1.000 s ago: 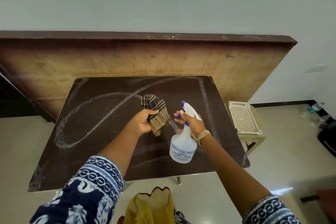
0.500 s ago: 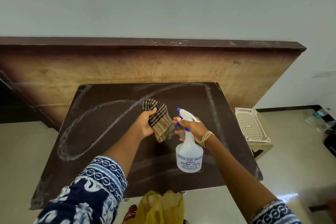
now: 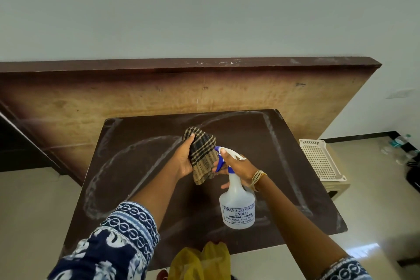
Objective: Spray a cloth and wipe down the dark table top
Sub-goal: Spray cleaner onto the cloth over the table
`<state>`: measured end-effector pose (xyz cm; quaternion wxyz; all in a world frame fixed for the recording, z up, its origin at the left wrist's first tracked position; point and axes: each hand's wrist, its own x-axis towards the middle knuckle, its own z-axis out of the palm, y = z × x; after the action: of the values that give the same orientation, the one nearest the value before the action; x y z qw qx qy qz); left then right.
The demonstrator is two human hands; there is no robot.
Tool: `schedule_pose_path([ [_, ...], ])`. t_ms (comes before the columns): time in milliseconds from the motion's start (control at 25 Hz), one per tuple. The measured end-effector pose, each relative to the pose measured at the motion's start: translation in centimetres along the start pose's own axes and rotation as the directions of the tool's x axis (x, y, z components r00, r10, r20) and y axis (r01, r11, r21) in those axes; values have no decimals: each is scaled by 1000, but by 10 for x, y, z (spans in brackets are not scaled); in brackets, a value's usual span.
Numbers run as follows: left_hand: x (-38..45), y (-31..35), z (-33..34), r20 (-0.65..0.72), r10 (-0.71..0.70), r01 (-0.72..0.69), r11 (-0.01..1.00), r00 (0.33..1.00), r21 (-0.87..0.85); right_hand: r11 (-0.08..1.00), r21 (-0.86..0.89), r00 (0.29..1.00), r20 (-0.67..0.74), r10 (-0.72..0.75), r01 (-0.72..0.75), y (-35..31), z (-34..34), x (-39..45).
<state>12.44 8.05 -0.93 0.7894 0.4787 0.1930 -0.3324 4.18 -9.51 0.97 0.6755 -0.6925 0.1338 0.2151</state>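
A small dark brown table top [image 3: 141, 188] lies below me, streaked with whitish curved marks. My left hand [image 3: 185, 158] grips a bunched checked cloth [image 3: 202, 154], tan and black, above the table's middle. My right hand [image 3: 238, 166] holds a white spray bottle [image 3: 237, 207] by its neck, fingers on the blue trigger. The bottle's blue nozzle touches or nearly touches the cloth's right side. The bottle hangs upright above the table, printed label facing me.
A large wooden board [image 3: 159, 95] leans against the wall right behind the table. A cream perforated plastic stool [image 3: 320, 161] stands on the floor to the right. Water bottles [image 3: 397, 143] lie by the far right wall. Yellow fabric [image 3: 200, 261] shows at the table's near edge.
Cloth and spray bottle have come together: the gap between nozzle and cloth has closed. The view has tilted, so the table sits lower in the frame.
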Motion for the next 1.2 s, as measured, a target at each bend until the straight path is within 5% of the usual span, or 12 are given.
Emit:
schedule_pose_path([
  [320, -2, 17, -4, 4, 18, -18, 997, 1000, -77, 998, -48, 995, -86, -46, 41, -7, 12, 5],
  [1200, 3, 29, -7, 13, 15, -14, 997, 1000, -80, 995, 17, 994, -56, -95, 96, -21, 9, 7],
])
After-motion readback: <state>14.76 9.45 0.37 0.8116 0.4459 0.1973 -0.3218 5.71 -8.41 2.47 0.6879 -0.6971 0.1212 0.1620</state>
